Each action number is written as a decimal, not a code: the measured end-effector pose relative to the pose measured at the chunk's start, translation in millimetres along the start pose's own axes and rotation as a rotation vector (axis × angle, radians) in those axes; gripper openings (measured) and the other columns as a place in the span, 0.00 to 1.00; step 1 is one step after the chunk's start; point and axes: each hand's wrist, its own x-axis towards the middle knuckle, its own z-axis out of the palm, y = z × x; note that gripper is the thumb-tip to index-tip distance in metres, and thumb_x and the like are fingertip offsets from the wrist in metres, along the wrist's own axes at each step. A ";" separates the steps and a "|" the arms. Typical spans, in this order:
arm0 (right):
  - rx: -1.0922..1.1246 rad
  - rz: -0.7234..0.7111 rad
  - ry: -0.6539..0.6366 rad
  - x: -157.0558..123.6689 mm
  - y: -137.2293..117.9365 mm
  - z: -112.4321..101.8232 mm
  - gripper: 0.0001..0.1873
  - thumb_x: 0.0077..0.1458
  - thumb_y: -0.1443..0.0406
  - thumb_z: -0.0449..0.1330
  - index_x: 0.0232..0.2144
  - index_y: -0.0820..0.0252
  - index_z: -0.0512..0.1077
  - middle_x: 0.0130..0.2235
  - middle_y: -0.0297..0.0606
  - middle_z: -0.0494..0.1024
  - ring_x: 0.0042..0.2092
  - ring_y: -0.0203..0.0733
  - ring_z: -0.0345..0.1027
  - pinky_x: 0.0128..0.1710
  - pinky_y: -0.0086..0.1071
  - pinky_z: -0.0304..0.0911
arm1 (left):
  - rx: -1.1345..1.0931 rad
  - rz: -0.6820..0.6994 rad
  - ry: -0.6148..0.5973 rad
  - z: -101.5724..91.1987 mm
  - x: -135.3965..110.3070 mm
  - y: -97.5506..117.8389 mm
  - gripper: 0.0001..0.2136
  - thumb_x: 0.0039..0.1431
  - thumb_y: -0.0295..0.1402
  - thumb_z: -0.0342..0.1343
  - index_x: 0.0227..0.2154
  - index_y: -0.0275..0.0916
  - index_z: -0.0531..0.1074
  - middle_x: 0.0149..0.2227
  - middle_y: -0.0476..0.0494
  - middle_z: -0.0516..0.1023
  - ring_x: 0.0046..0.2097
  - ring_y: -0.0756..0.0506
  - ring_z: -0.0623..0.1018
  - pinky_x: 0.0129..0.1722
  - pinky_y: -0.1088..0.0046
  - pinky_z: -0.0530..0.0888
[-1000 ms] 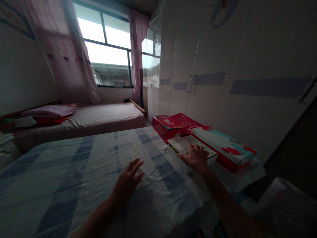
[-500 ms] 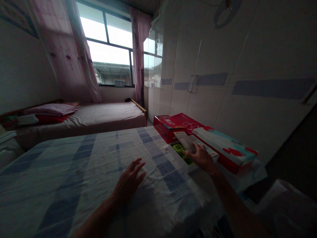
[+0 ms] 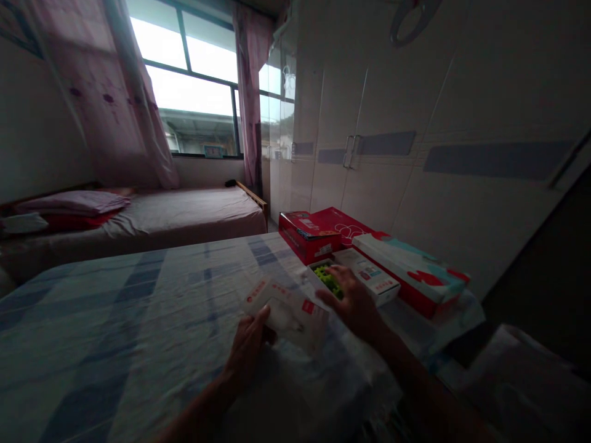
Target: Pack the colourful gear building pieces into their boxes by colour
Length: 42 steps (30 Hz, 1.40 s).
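A white card with red marks (image 3: 287,314) is held just above the blue-checked bed cover (image 3: 138,326). My left hand (image 3: 248,349) grips its near left edge with thumb on top. My right hand (image 3: 351,303) touches the card's right edge, fingers partly curled. Just beyond the right hand lies a shallow white box (image 3: 364,280), open at its left end, showing green pieces (image 3: 329,278) inside.
A small red box (image 3: 308,236) and a larger flat red box (image 3: 341,224) lie behind the white one, with a long white, teal and red carton (image 3: 410,271) at the right. A second bed (image 3: 175,215) stands under the window. Wardrobe doors (image 3: 415,147) line the right wall.
My right hand has slid the white card off the open box and brought it left. My left hand rose from the cover and took the card's near edge. The green pieces are uncovered.
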 end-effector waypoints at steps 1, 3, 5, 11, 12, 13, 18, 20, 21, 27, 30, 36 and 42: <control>-0.041 0.055 0.074 11.7 14.6 -3.3 0.26 0.56 0.53 0.50 0.51 0.63 0.65 0.52 0.47 0.67 0.52 0.45 0.62 0.51 0.36 0.56 | 0.000 -0.022 0.025 -2.2 1.9 -2.0 0.24 0.50 0.51 0.52 0.11 0.35 0.65 0.13 0.49 0.64 0.18 0.53 0.63 0.19 0.78 0.59; -0.161 0.146 0.100 33.9 42.3 -6.9 0.21 0.57 0.57 0.51 0.48 0.64 0.68 0.47 0.46 0.70 0.49 0.43 0.65 0.48 0.33 0.59 | -0.017 -0.058 0.050 -6.6 5.2 -5.5 0.23 0.49 0.51 0.53 0.12 0.35 0.66 0.13 0.49 0.65 0.17 0.53 0.62 0.19 0.78 0.58; -0.246 0.193 0.010 50.8 63.1 -5.3 0.19 0.55 0.59 0.53 0.46 0.63 0.70 0.45 0.45 0.72 0.46 0.43 0.66 0.44 0.31 0.60 | -0.045 -0.076 0.046 -9.3 7.3 -8.1 0.22 0.48 0.50 0.54 0.13 0.35 0.67 0.14 0.49 0.66 0.17 0.52 0.63 0.19 0.77 0.59; -0.327 0.191 -0.088 65.7 76.0 8.7 0.13 0.54 0.61 0.53 0.37 0.57 0.75 0.39 0.39 0.77 0.40 0.40 0.70 0.36 0.28 0.59 | -0.055 -0.077 0.022 -11.9 9.0 -14.6 0.21 0.49 0.49 0.54 0.16 0.34 0.69 0.16 0.48 0.69 0.20 0.51 0.67 0.22 0.77 0.62; -0.333 0.195 -0.072 65.8 74.4 7.8 0.13 0.54 0.62 0.52 0.36 0.57 0.75 0.38 0.39 0.78 0.40 0.40 0.70 0.35 0.28 0.58 | -0.057 -0.077 0.015 -12.3 9.0 -15.5 0.21 0.49 0.49 0.54 0.17 0.34 0.69 0.17 0.48 0.69 0.21 0.51 0.67 0.22 0.77 0.62; -0.337 0.205 -0.053 65.8 72.6 5.3 0.14 0.55 0.62 0.51 0.36 0.57 0.75 0.38 0.40 0.78 0.39 0.40 0.70 0.35 0.28 0.58 | -0.054 -0.082 0.007 -12.7 8.8 -16.0 0.21 0.49 0.49 0.54 0.17 0.34 0.69 0.17 0.48 0.69 0.21 0.51 0.67 0.22 0.77 0.62; -0.287 0.252 0.139 64.9 64.1 -18.5 0.14 0.54 0.62 0.51 0.36 0.58 0.75 0.34 0.39 0.78 0.36 0.41 0.71 0.34 0.29 0.58 | -0.043 -0.073 0.015 -12.7 7.9 -16.2 0.21 0.48 0.50 0.53 0.17 0.34 0.70 0.18 0.47 0.70 0.21 0.50 0.68 0.22 0.76 0.63; -0.180 0.206 0.146 63.6 60.4 -23.1 0.13 0.53 0.61 0.52 0.36 0.57 0.75 0.34 0.37 0.78 0.35 0.39 0.71 0.34 0.29 0.59 | -0.064 -0.066 0.005 -12.5 8.5 -16.9 0.20 0.49 0.49 0.53 0.18 0.35 0.69 0.17 0.48 0.69 0.21 0.50 0.67 0.22 0.76 0.62; -0.111 0.165 0.108 62.9 58.5 -22.8 0.13 0.53 0.61 0.52 0.35 0.57 0.75 0.33 0.36 0.78 0.35 0.38 0.71 0.34 0.28 0.59 | -0.072 -0.062 -0.007 -12.6 8.9 -17.3 0.20 0.50 0.49 0.53 0.18 0.35 0.69 0.17 0.49 0.69 0.21 0.51 0.67 0.23 0.77 0.62; -0.053 0.108 -0.052 64.8 53.6 -1.9 0.10 0.51 0.63 0.54 0.31 0.59 0.75 0.32 0.36 0.79 0.34 0.36 0.70 0.33 0.26 0.59 | -0.045 -0.062 -0.031 -14.3 7.9 -15.7 0.21 0.52 0.49 0.51 0.18 0.34 0.69 0.19 0.47 0.70 0.23 0.51 0.67 0.25 0.76 0.63; -0.174 0.190 -0.001 68.3 59.5 3.3 0.11 0.52 0.62 0.54 0.31 0.57 0.75 0.33 0.37 0.79 0.35 0.38 0.71 0.33 0.27 0.58 | -0.057 -0.070 -0.041 -13.4 6.1 -12.3 0.22 0.51 0.50 0.51 0.16 0.35 0.67 0.17 0.48 0.68 0.21 0.51 0.66 0.23 0.76 0.62; -0.060 0.186 0.011 72.4 75.1 -0.4 0.12 0.51 0.63 0.54 0.32 0.59 0.76 0.34 0.38 0.79 0.36 0.37 0.71 0.34 0.26 0.59 | -0.070 -0.091 -0.023 -9.1 2.1 -2.7 0.22 0.49 0.50 0.53 0.15 0.35 0.66 0.16 0.48 0.66 0.20 0.52 0.64 0.21 0.76 0.60; 0.102 0.193 -0.081 74.3 74.8 5.9 0.14 0.51 0.61 0.54 0.33 0.62 0.76 0.33 0.37 0.79 0.34 0.37 0.71 0.32 0.25 0.61 | -0.035 -0.090 -0.011 -9.0 2.0 -0.8 0.22 0.48 0.51 0.52 0.14 0.35 0.66 0.16 0.49 0.66 0.19 0.52 0.64 0.20 0.77 0.59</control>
